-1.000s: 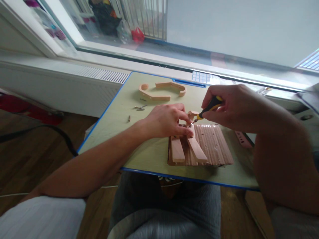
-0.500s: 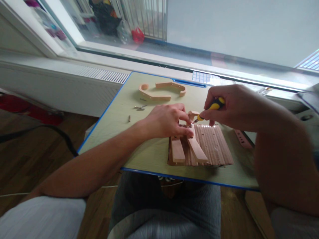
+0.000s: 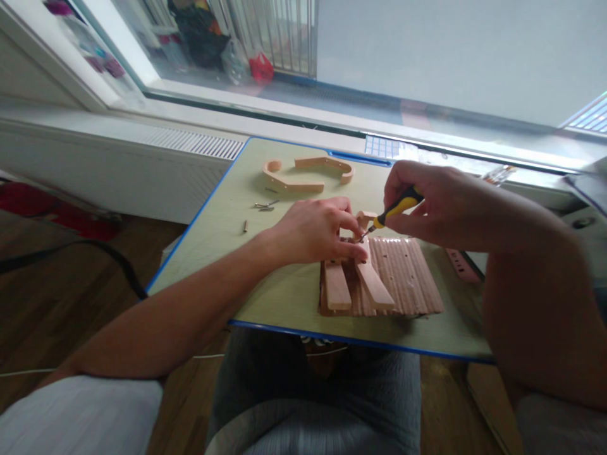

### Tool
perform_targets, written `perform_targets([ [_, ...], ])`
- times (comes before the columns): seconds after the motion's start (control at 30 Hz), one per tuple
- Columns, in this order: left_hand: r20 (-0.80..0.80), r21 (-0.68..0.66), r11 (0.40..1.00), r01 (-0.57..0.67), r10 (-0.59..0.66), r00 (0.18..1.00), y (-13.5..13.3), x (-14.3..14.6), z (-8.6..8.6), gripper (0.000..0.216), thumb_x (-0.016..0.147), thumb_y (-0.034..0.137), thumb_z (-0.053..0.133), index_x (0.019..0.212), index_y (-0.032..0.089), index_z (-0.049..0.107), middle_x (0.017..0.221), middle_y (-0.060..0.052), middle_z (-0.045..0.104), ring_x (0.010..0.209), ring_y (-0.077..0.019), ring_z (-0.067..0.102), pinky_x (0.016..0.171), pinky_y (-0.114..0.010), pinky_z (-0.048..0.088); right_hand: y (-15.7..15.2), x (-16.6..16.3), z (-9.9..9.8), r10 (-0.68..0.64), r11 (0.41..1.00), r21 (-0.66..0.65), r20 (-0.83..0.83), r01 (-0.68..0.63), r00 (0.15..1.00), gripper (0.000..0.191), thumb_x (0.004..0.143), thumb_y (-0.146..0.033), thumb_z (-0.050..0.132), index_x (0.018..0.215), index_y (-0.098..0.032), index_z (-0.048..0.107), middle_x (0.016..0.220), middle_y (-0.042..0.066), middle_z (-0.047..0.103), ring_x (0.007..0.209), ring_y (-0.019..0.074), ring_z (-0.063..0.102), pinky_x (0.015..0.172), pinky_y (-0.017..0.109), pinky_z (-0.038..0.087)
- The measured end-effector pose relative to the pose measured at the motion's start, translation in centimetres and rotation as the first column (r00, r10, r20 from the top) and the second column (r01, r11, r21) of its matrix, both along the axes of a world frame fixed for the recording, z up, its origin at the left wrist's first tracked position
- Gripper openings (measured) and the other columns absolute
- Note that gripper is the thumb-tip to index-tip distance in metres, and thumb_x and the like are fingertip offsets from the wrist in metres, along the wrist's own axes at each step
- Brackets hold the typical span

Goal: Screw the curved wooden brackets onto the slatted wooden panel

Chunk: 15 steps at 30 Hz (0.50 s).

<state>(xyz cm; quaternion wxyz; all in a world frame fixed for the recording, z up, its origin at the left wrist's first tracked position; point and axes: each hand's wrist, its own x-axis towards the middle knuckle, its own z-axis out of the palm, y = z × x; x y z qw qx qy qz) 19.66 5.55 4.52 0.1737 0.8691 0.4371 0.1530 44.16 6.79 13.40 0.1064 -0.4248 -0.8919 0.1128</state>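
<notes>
At frame centre, the left hand (image 3: 315, 230) closes its fingers on the upper end of the wooden slat (image 3: 372, 281), which lies on the ribbed panel (image 3: 410, 278) on the table (image 3: 284, 291); right of centre, the right hand (image 3: 436, 202) grips the screwdriver (image 3: 396, 206) by its handle. The tip meets the slat just beside the left fingertips (image 3: 355, 229).

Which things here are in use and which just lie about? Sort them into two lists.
In use: screwdriver in right hand; wooden slat held by left hand; ribbed panel beneath it.
Lying about: curved wooden pieces; loose screws; pink strip.
</notes>
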Motion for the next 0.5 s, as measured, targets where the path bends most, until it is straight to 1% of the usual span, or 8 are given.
perform_targets([
  [0.1, 0.005, 0.016, 1.000, 0.002, -0.002, 1.000, -0.1, 0.0, 0.0, 0.038, 0.089, 0.067, 0.085, 0.111, 0.037, 0.091, 0.115, -0.002, 0.080, 0.085, -0.0184, 0.067, 0.071, -0.034, 0.036, -0.1, -0.1, 0.1, -0.010, 1.000, 0.026, -0.019, 0.011, 1.000, 0.014, 0.082, -0.022, 0.074, 0.095, -0.026, 0.070, 0.081, 0.000, 0.073, 0.066, 0.0179, 0.059, 0.060, 0.035, 0.041],
  [0.23, -0.001, 0.034, 0.999, 0.005, -0.005, 1.000, -0.1, -0.1, 0.0, 0.037, 0.090, 0.067, 0.084, 0.111, 0.037, 0.091, 0.114, -0.002, 0.080, 0.087, -0.0193, 0.067, 0.070, -0.035, 0.035, 0.2, -0.7, -0.3, -0.045, 0.996, 0.080, -0.050, 0.049, 0.998, 0.012, 0.083, -0.027, 0.077, 0.093, -0.026, 0.070, 0.083, 0.001, 0.075, 0.072, 0.0201, 0.065, 0.063, 0.035, 0.045],
  [0.33, -0.002, 0.033, 0.999, 0.008, -0.008, 1.000, -0.1, -0.1, -0.1, 0.038, 0.091, 0.068, 0.083, 0.113, 0.038, 0.090, 0.116, -0.003, 0.080, 0.089, -0.0196, 0.069, 0.071, -0.035, 0.037, 0.5, -1.0, -0.7, -0.079, 0.994, 0.072, -0.067, 0.083, 0.995, 0.008, 0.086, -0.031, 0.078, 0.088, -0.027, 0.071, 0.078, 0.001, 0.074, 0.069, 0.0199, 0.063, 0.062, 0.036, 0.044],
  [0.4, 0.003, 0.028, 1.000, 0.009, -0.009, 1.000, -0.1, -0.1, -0.2, 0.039, 0.091, 0.068, 0.083, 0.113, 0.037, 0.090, 0.115, -0.003, 0.080, 0.088, -0.0195, 0.069, 0.072, -0.035, 0.037, 0.6, -1.0, -0.9, -0.109, 0.992, 0.062, -0.067, 0.113, 0.992, 0.009, 0.088, -0.033, 0.078, 0.086, -0.028, 0.071, 0.075, 0.001, 0.073, 0.066, 0.0195, 0.061, 0.060, 0.036, 0.043],
  [0.5, -0.001, 0.029, 1.000, 0.011, -0.011, 1.000, 0.0, -0.1, -0.2, 0.038, 0.090, 0.067, 0.085, 0.112, 0.036, 0.090, 0.114, -0.003, 0.079, 0.087, -0.0192, 0.068, 0.072, -0.034, 0.037, 0.4, -1.0, -0.9, -0.134, 0.989, 0.052, -0.058, 0.137, 0.989, 0.010, 0.088, -0.033, 0.078, 0.088, -0.027, 0.070, 0.078, 0.002, 0.074, 0.066, 0.0197, 0.062, 0.060, 0.036, 0.042],
])
